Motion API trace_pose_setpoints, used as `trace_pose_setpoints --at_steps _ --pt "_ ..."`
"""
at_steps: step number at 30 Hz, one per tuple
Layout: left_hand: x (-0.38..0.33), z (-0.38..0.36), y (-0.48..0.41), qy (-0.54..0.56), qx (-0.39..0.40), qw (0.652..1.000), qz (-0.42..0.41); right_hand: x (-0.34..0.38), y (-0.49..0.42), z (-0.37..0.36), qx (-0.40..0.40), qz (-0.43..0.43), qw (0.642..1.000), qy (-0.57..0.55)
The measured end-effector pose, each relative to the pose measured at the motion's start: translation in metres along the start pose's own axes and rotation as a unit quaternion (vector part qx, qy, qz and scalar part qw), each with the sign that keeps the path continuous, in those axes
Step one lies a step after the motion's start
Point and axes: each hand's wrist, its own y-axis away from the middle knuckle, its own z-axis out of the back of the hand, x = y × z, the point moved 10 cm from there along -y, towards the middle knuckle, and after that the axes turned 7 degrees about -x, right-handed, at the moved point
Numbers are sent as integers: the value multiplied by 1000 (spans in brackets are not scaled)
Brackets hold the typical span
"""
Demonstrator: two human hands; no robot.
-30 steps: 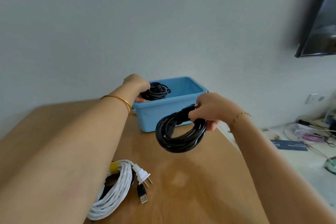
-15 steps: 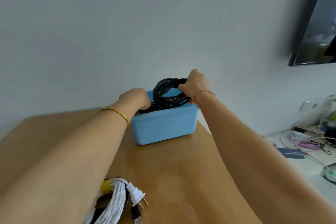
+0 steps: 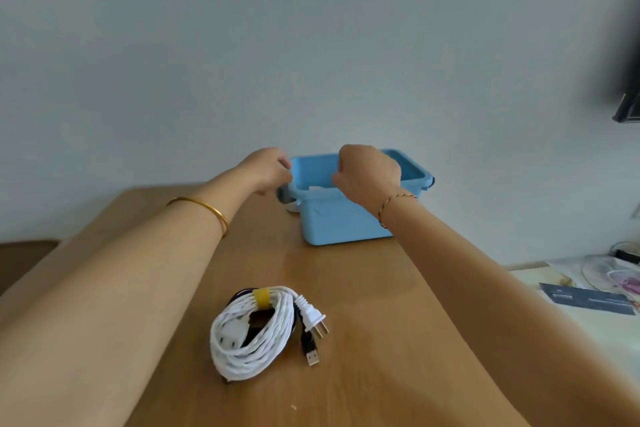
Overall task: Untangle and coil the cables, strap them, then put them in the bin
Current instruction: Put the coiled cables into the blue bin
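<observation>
1. The white cable coil [image 3: 250, 340] lies flat on the wooden table [image 3: 363, 340], bound at its far end by a yellow strap [image 3: 262, 297]. Its white two-pin plug [image 3: 313, 317] and a black USB plug [image 3: 312, 354] stick out on its right side. The USB plug seems to belong to a dark cable tucked under the white loops, though little of that cable shows.
2. The coil is a loose oval. Its long axis runs from near-left to far-right, and the strapped end points toward the blue bin [image 3: 346, 225].
3. The bin stands at the far end of the table, well apart from the coil. From this angle its near wall hides most of what is inside.
4. Both hands are up at the bin, so the coil lies on the person's side of the fingers, between the two forearms and closer to the left one.
5. The left hand [image 3: 268, 168] is at the bin's left corner with its fingers curled. Blur makes it impossible to tell whether they pinch the rim.
6. The right hand [image 3: 369, 173] hangs over the near rim with its back to the camera. Its fingers are hidden, so I cannot tell whether they hold anything.
7. Judged from this layout, the coil is ready to go in, and the left hand looks better placed to draw back for it.
</observation>
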Motion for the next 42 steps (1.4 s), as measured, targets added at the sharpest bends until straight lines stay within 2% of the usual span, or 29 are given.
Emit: trace_pose_setpoints --at_steps 2,4,5,7,9,13,17,22,32,39,42 --pt "0 -7 13 16 22 999 -25 34 34 -31 157 62 983 -77" --pt "0 -14 23 -47 41 996 -64 61 82 -65 332 112 932 -91" --pt "-2 -18 26 -82 51 992 -75 67 99 -76 380 124 912 -90" --pt "-5 -29 32 -131 70 984 -95 77 120 -94 416 117 893 -127" --pt "-11 -39 35 -155 76 978 -114 85 129 -104 418 94 889 -160" --pt "-11 -38 36 -162 52 978 -118 98 135 -111 410 95 896 -141" --pt "-18 -31 35 -155 12 979 -130 101 140 -117 457 94 877 -115" --pt "-27 -24 36 -145 -31 979 -137 99 134 -115 408 102 903 -90" --pt "-18 -10 50 -172 26 975 -140 85 144 -117 429 49 891 -142" --pt "15 -1 63 -168 115 974 -99 83 147 -98 385 32 895 -224" --pt "9 7 70 -130 114 979 -106 73 141 -83 363 26 900 -242"
